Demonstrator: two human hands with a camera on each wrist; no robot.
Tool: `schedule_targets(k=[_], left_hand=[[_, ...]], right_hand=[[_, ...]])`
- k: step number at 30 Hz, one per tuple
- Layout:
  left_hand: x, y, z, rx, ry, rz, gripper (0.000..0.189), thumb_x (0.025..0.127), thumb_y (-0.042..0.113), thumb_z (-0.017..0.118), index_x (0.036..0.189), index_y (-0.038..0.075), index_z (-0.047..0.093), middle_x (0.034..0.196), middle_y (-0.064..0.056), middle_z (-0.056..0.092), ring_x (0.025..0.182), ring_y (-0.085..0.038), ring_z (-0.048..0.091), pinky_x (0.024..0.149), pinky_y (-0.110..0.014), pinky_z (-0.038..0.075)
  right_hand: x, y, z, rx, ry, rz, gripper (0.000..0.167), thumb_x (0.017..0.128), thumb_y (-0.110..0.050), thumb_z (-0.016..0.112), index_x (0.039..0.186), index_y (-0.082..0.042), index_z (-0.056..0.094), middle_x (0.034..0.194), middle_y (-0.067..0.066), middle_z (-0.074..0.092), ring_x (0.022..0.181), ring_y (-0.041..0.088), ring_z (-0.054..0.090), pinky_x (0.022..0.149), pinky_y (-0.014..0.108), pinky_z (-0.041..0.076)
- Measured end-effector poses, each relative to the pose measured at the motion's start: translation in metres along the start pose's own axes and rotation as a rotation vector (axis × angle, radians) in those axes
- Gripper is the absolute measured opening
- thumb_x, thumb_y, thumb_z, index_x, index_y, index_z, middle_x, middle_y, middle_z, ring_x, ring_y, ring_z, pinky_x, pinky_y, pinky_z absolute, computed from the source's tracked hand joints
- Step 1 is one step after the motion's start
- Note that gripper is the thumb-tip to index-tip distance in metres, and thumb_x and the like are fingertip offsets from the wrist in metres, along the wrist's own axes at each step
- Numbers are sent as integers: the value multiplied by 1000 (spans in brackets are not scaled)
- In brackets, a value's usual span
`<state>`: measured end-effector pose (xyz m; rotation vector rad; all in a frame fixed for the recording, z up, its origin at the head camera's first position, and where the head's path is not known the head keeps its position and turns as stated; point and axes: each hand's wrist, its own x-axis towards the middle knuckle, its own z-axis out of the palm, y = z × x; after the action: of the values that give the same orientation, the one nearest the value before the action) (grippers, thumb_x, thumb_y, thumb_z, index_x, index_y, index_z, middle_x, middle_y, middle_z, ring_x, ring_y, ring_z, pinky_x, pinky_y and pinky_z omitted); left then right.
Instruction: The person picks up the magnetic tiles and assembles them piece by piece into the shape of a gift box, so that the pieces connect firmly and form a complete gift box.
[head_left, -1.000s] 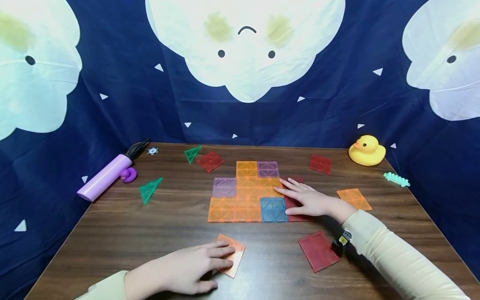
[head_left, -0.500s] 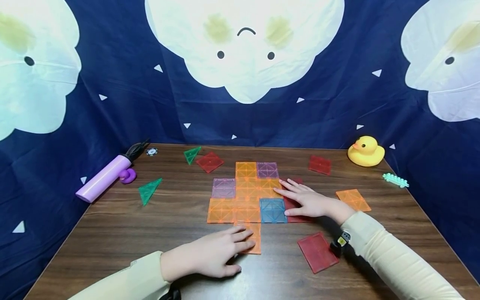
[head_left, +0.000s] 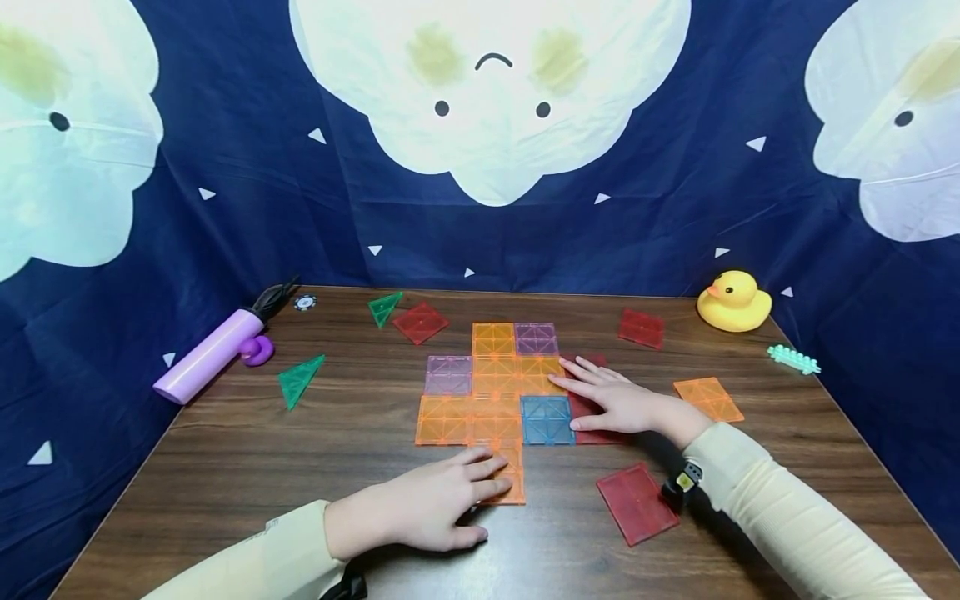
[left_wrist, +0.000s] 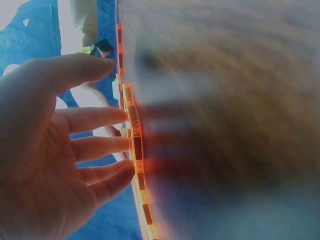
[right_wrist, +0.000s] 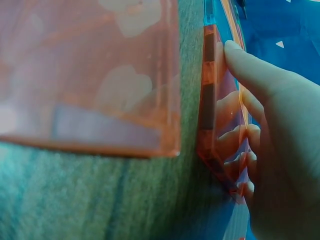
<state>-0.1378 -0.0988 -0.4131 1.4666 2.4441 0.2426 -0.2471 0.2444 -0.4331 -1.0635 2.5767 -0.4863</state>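
Flat translucent magnetic tiles lie joined edge to edge mid-table: orange tiles (head_left: pixel 442 421), two purple tiles (head_left: pixel 448 375) and a blue tile (head_left: pixel 547 419). My left hand (head_left: pixel 427 507) rests its straight fingertips on an orange square tile (head_left: pixel 513 490), partly covering it. That tile sits against the front edge of the patch. In the left wrist view the fingers (left_wrist: pixel 102 145) touch this tile's (left_wrist: pixel 137 145) top, thumb apart. My right hand (head_left: pixel 618 402) lies spread over red tiles (head_left: pixel 596 437) at the patch's right side, fingertips reaching an orange tile.
A loose red tile (head_left: pixel 637 504) lies by the right wrist; an orange tile (head_left: pixel 708 398) is beyond the forearm. Farther back are red tiles (head_left: pixel 641 328), green triangles (head_left: pixel 302 381), a yellow rubber duck (head_left: pixel 733 302), a mint knobbly toy (head_left: pixel 793 359) and a lilac cylinder (head_left: pixel 208 357).
My left hand has slid the orange tile forward and right, turning it square against the patch's front edge. Over the last half second it has hardly moved. My right hand has stayed put.
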Motion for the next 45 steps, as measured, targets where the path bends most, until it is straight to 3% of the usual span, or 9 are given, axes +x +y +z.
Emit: schedule_targets(k=[8, 15, 20, 25, 29, 33, 37, 40, 45], left_hand=[[1, -1, 3, 14, 19, 34, 62, 100, 38, 62, 153, 8, 48, 159, -16, 38, 147, -38, 31, 116, -45, 33], [3, -9, -3, -90, -1, 9, 55, 101, 34, 63, 150, 10, 52, 159, -12, 40, 148, -33, 32, 118, -44, 30], [7, -37, -18, -158, 88, -36, 50, 101, 29, 63, 146, 8, 56, 155, -15, 45, 145, -36, 37, 117, -50, 29], [16, -74, -25, -156, 179, -106, 58, 99, 31, 67, 147, 3, 52, 157, -25, 38, 146, -50, 27, 116, -61, 25], [21, -93, -25, -168, 135, -144, 67, 99, 36, 67, 152, 2, 45, 160, -27, 29, 147, -53, 18, 116, -63, 24], [24, -97, -26, -155, 91, -162, 69, 99, 36, 67, 155, 4, 43, 162, -26, 26, 149, -51, 16, 117, -61, 23], [25, -95, -27, -142, 86, -168, 68, 98, 35, 67, 155, 6, 43, 162, -24, 27, 149, -50, 17, 117, -60, 23], [25, -95, -27, -142, 84, -168, 68, 98, 35, 67, 155, 6, 43, 162, -24, 27, 149, -50, 17, 117, -61, 23], [24, -95, -26, -145, 80, -174, 68, 98, 35, 67, 155, 6, 43, 162, -24, 27, 148, -51, 17, 116, -62, 24]], right_hand=[[-1, -2, 0, 4, -2, 7, 75, 101, -49, 60, 161, -14, 32, 169, 17, 12, 153, 46, 4, 115, 71, 13], [-1, -3, -1, 0, 1, 3, 75, 101, -48, 61, 162, -15, 32, 169, 16, 12, 153, 45, 5, 114, 72, 13], [-2, -5, -2, -11, 15, -8, 74, 100, -47, 61, 161, -14, 34, 169, 17, 14, 152, 46, 7, 114, 72, 15], [-3, -9, -4, -7, 23, -9, 73, 100, -44, 63, 160, -12, 36, 168, 19, 15, 152, 46, 8, 114, 71, 15], [-2, -9, -4, -18, 17, -5, 73, 101, -44, 62, 160, -12, 36, 168, 19, 15, 152, 47, 8, 114, 70, 16], [-2, -8, -4, -22, 24, -12, 72, 101, -45, 62, 160, -13, 36, 168, 18, 16, 152, 46, 8, 115, 70, 16], [-5, -7, -5, 24, 56, -18, 68, 101, -43, 63, 157, -13, 41, 166, 17, 24, 152, 43, 15, 115, 66, 20], [-15, -12, -8, 66, 119, -26, 59, 102, -38, 63, 152, -10, 49, 159, 16, 39, 148, 38, 30, 115, 62, 28], [-48, -31, -7, 63, 280, -140, 41, 99, -22, 69, 138, -11, 63, 141, 2, 59, 132, 24, 53, 108, 53, 41]])
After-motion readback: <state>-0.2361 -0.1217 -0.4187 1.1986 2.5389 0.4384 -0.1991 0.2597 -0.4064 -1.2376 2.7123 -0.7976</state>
